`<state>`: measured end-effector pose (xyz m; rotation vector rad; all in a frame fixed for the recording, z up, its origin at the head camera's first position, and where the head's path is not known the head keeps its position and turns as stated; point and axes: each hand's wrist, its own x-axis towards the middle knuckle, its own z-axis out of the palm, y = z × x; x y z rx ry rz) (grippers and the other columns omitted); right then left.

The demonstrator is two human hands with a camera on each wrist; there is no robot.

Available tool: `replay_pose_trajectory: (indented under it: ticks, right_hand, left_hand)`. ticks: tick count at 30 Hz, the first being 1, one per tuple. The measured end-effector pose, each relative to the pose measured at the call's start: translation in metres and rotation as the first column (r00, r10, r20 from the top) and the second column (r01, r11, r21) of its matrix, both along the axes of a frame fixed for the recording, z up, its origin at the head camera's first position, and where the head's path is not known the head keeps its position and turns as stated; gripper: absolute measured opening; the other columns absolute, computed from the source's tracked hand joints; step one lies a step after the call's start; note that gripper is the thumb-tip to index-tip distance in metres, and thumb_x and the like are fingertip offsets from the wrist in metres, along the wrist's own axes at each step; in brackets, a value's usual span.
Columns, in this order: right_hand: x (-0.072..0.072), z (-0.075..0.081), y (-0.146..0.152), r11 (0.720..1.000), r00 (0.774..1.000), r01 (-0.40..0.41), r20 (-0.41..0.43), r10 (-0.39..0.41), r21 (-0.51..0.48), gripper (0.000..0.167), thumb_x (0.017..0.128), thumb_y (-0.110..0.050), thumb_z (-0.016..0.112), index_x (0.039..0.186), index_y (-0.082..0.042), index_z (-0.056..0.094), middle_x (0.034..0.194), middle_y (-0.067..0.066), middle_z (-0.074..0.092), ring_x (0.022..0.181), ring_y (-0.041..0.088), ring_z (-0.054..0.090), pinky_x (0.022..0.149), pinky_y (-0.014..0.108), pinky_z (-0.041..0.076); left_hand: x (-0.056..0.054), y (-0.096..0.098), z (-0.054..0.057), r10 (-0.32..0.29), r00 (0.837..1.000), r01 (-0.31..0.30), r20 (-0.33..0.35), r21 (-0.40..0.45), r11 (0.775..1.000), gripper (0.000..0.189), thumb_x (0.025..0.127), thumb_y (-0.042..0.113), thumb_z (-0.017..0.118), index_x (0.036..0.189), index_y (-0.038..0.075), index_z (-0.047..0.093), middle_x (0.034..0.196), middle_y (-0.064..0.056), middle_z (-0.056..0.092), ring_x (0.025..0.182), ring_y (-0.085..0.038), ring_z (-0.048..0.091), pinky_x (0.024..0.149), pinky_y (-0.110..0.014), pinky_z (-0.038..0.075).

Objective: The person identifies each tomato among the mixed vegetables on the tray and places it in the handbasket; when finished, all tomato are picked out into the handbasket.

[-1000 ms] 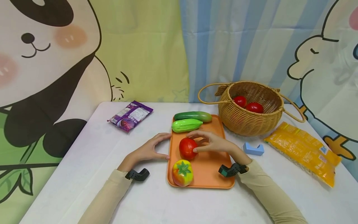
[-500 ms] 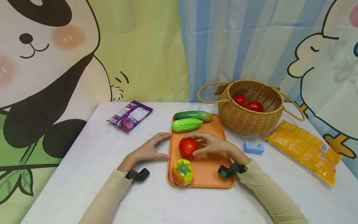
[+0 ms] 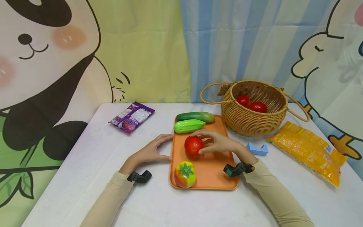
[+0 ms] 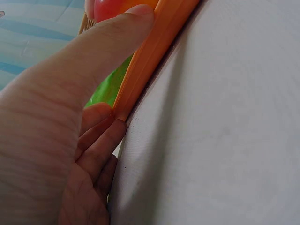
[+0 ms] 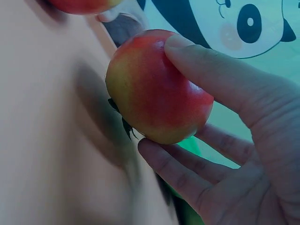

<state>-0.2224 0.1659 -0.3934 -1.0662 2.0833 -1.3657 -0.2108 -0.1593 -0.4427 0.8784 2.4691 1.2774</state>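
My right hand (image 3: 216, 142) pinches a red tomato (image 3: 193, 146) between thumb and fingertips. In the right wrist view this tomato (image 5: 157, 89) hangs over the orange tray, its green leaves turned down towards it and a dark shadow below. My left hand (image 3: 150, 150) rests at the left rim of the orange tray (image 3: 210, 176), thumb and fingers spread apart, fingertips touching the edge in the left wrist view. On the tray lie a yellow-red tomato (image 3: 185, 175) with a star-shaped green top, a ridged light green vegetable (image 3: 189, 126) and a dark green cucumber (image 3: 195, 117).
A wicker basket (image 3: 252, 123) with two red fruits (image 3: 258, 107) stands behind the tray at right. Nearby are a light blue notched block (image 3: 257, 149) and a yellow bag (image 3: 309, 153). A purple packet (image 3: 132, 117) lies at the back left of the white table (image 3: 141, 205).
My right hand has lifted the red tomato and shifted it slightly right and away from the yellow-red one. The left hand has stayed at the tray's rim.
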Motion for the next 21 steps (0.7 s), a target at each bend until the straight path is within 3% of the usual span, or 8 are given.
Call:
replay_pose_trajectory:
  ticks: [5,13,21]
  right_hand:
    - [0.000,0.012,0.008,0.999,0.999,0.039,-0.013,-0.040,-0.022,0.061,0.084,-0.007,0.076,0.138,0.000,0.049,0.140,0.018,0.050,0.127,0.038,0.048,0.101,0.048,0.048]
    - [-0.002,0.029,0.025,0.992,0.990,0.082,-0.110,-0.092,-0.095,0.062,0.081,-0.001,0.077,0.137,0.003,0.050,0.139,0.020,0.050,0.123,0.038,0.052,0.098,0.046,0.050]
    - [-0.002,0.038,0.041,0.980,0.980,0.127,-0.131,-0.148,-0.156,0.064,0.080,0.003,0.077,0.138,0.003,0.048,0.140,0.019,0.050,0.121,0.017,0.056,0.096,0.034,0.052]
  left_hand:
    - [0.000,0.000,0.000,-0.004,1.000,0.004,-0.017,0.003,1.000,0.089,0.073,0.032,0.087,0.149,0.017,0.042,0.152,-0.003,0.038,0.143,-0.024,0.030,0.119,-0.048,0.021]
    - [0.001,0.000,0.002,-0.010,1.000,0.010,-0.029,-0.003,1.000,0.089,0.074,0.030,0.086,0.149,0.015,0.041,0.152,-0.007,0.037,0.143,-0.028,0.030,0.118,-0.052,0.021]
    - [0.000,0.001,0.001,-0.012,0.999,0.012,-0.035,0.008,1.000,0.087,0.074,0.024,0.087,0.148,0.012,0.042,0.152,-0.009,0.038,0.143,-0.030,0.030,0.118,-0.053,0.021]
